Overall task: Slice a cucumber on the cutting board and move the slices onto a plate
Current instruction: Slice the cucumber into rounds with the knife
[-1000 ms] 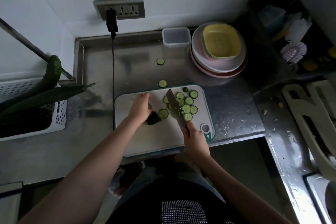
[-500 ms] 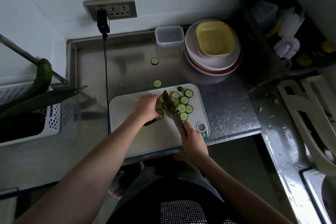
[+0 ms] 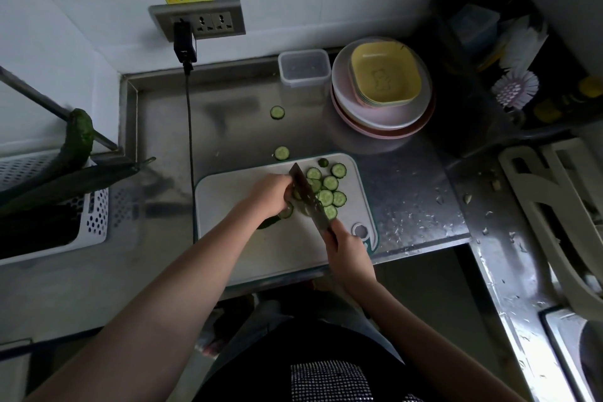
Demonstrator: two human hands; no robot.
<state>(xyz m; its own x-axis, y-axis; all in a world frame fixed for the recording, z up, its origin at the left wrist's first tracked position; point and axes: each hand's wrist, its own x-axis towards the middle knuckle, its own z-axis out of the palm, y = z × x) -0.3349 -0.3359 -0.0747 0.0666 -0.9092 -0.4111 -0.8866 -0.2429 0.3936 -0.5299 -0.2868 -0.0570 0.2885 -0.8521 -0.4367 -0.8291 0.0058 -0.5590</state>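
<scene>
A white cutting board (image 3: 248,248) lies on the steel counter. My left hand (image 3: 269,194) curls over the short remaining piece of cucumber (image 3: 268,222), whose dark end shows below the hand. My right hand (image 3: 347,253) grips the handle of a knife (image 3: 308,196); the blade stands against the left hand's fingers. Several cucumber slices (image 3: 329,189) lie in a pile on the board to the right of the blade. A stack of plates (image 3: 381,114) topped by yellow square dishes sits behind the board on the right.
Two stray slices (image 3: 277,112) (image 3: 281,153) lie on the counter behind the board. A clear plastic box (image 3: 304,68) stands by the plates. A white basket (image 3: 94,215) with whole cucumbers is at the left. A black cable (image 3: 190,127) hangs from the wall socket.
My left hand has slid right along the cucumber toward the blade, and the visible stub has grown shorter. The knife stayed against the fingers. The camera view shifted slightly.
</scene>
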